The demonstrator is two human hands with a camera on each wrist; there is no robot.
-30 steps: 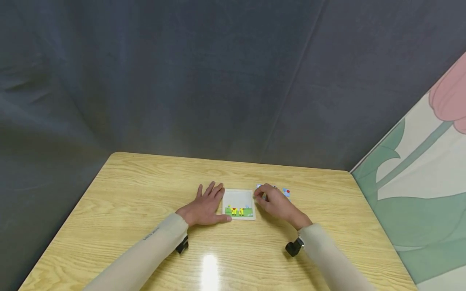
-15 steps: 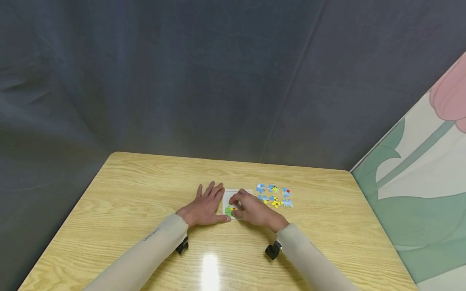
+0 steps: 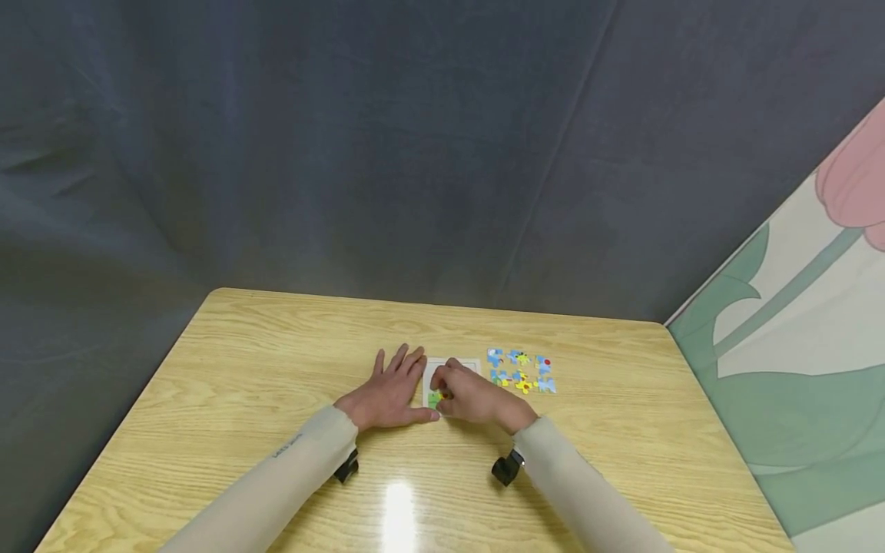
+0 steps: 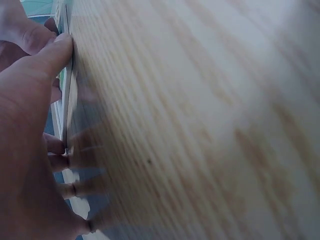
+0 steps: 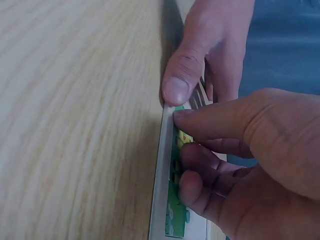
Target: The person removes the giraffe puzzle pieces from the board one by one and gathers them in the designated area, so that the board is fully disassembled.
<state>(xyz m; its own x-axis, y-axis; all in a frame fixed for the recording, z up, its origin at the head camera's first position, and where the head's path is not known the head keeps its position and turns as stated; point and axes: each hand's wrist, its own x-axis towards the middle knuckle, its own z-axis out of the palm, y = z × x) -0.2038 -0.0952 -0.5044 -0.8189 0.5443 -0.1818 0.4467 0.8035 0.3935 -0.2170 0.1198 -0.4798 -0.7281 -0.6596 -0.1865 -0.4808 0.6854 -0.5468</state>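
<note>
A shallow white puzzle tray (image 3: 472,362) lies on the table, with green and yellow printed pieces in its near part. My left hand (image 3: 387,395) lies flat at the tray's left side, fingers spread, its thumb on the near left corner. Over the tray, my right hand (image 3: 477,395) pinches a yellow puzzle piece (image 5: 185,138) between thumb and curled fingers, low over the green pieces (image 5: 175,215). Most of that piece is hidden by the fingers. In the left wrist view, the left thumb (image 4: 60,47) touches the tray's edge.
Several loose puzzle pieces (image 3: 524,383), blue and yellow, lie right of the tray. The wooden table (image 3: 290,346) meets a dark curtain (image 3: 387,153) at the back. A flower-patterned panel (image 3: 795,369) stands at the right.
My right hand has moved left from beside the loose pieces to over the tray, then slightly further left, uncovering the loose pieces. The left hand has stayed in place.
</note>
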